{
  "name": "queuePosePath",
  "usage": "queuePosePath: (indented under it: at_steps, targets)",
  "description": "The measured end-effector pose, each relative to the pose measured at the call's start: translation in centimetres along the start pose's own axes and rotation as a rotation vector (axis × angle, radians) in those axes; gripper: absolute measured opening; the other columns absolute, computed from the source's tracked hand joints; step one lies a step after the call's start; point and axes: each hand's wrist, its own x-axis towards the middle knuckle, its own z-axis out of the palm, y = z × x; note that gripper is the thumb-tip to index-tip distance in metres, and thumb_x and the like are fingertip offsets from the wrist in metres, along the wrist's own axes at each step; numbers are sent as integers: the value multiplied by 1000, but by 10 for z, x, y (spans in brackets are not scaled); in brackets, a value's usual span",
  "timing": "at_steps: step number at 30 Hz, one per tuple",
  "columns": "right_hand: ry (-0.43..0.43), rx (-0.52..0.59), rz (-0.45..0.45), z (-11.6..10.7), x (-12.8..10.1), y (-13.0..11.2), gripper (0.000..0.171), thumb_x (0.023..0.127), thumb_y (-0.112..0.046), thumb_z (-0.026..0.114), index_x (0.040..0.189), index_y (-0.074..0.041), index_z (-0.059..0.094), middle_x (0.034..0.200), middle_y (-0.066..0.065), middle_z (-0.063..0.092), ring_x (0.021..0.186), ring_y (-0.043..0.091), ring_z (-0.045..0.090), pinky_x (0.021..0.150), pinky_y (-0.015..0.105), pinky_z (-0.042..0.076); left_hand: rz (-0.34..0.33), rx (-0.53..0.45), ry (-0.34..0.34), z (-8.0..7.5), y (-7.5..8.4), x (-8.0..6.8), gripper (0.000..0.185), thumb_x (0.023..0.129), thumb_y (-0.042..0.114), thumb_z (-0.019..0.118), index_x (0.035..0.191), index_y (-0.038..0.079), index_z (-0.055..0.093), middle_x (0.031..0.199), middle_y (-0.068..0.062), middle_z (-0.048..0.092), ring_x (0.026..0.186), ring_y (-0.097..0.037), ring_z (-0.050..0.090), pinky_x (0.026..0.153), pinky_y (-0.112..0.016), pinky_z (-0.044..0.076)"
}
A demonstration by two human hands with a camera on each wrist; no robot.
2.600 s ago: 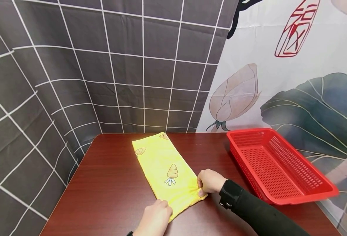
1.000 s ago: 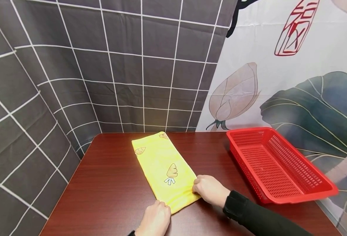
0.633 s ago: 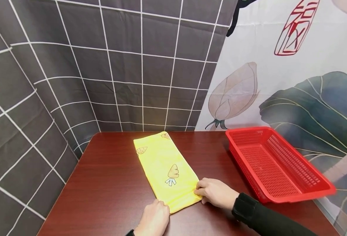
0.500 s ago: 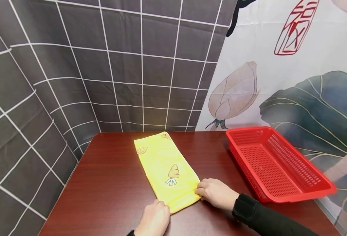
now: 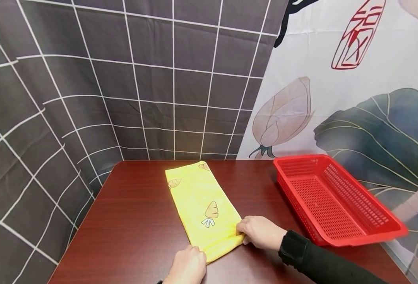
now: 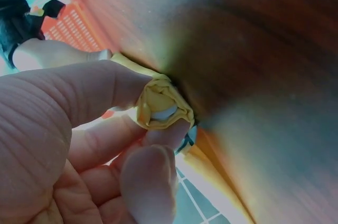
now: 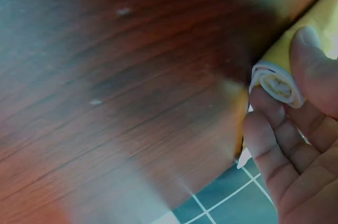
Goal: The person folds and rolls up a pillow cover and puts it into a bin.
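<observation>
A folded yellow cloth [image 5: 201, 199] with carrot prints lies lengthwise on the dark wooden table [image 5: 134, 221]. Its near end is rolled into a tight tube. My left hand [image 5: 187, 266] pinches the left end of that roll, where the spiral of yellow cloth [image 6: 161, 109] shows between thumb and fingers. My right hand [image 5: 260, 232] grips the right end of the cloth roll [image 7: 274, 84], fingers curled round it. The right arm wears a black sleeve [image 5: 322, 262].
A red plastic mesh basket [image 5: 333, 199] stands on the right side of the table, close to my right arm. Printed curtains hang behind the table and along its left edge.
The near end of the cloth has been rolled a little further away from me. Both hands stay on the ends of the roll; the right hand shifted slightly.
</observation>
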Motion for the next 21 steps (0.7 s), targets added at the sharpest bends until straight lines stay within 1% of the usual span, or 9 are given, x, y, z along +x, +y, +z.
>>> queuePosePath:
  at_steps: [3, 7, 10, 13, 15, 17, 21]
  targets:
    - [-24, 33, 37, -1, 4, 2, 20, 83, -14, 88, 89, -22, 71, 81, -12, 66, 73, 3, 54, 70, 22, 53, 1, -2, 6, 1, 0, 0, 14, 86, 13, 70, 72, 11, 72, 70, -2, 60, 69, -17, 60, 56, -37, 52]
    - [-38, 21, 50, -1, 11, 1, 21, 82, -12, 87, 83, -22, 69, 75, -13, 61, 69, 2, 51, 67, 22, 50, 4, 7, 5, 1, 0, 0, 14, 86, 13, 69, 73, 11, 72, 71, -2, 61, 70, -17, 61, 55, -37, 53]
    - [-80, 14, 79, -2, 17, -2, 19, 83, -10, 85, 82, -21, 69, 75, -11, 58, 68, 4, 49, 67, 23, 50, 8, 15, 7, 1, 0, -1, 12, 86, 12, 70, 74, 11, 73, 72, -2, 62, 70, -17, 61, 55, -37, 53]
    - [-124, 25, 134, -5, 24, -5, 17, 85, -9, 83, 82, -19, 70, 74, -9, 56, 68, 7, 46, 68, 24, 48, 15, 21, 24, 2, 0, -2, 10, 84, 12, 72, 74, 11, 73, 72, -2, 62, 70, -16, 60, 54, -37, 53]
    - [-144, 40, 180, -7, 29, -7, 17, 84, -9, 84, 80, -19, 71, 72, -9, 55, 68, 9, 46, 68, 25, 47, 15, 19, 37, 3, -1, -3, 11, 83, 15, 75, 73, 11, 72, 71, -2, 61, 69, -16, 60, 54, -37, 52]
    - [-147, 47, 227, -8, 35, -9, 20, 82, -9, 86, 77, -19, 70, 70, -8, 55, 67, 11, 46, 66, 26, 45, 11, 15, 46, 3, -1, -3, 15, 81, 20, 79, 72, 12, 72, 70, -1, 60, 67, -16, 59, 53, -36, 52]
    - [-144, 18, 321, -8, 43, -13, 29, 79, -17, 92, 70, -21, 64, 65, -8, 52, 63, 14, 45, 63, 28, 43, -8, 3, 38, 3, -1, -4, 25, 77, 31, 86, 71, 13, 71, 69, 0, 60, 67, -15, 59, 55, -36, 52]
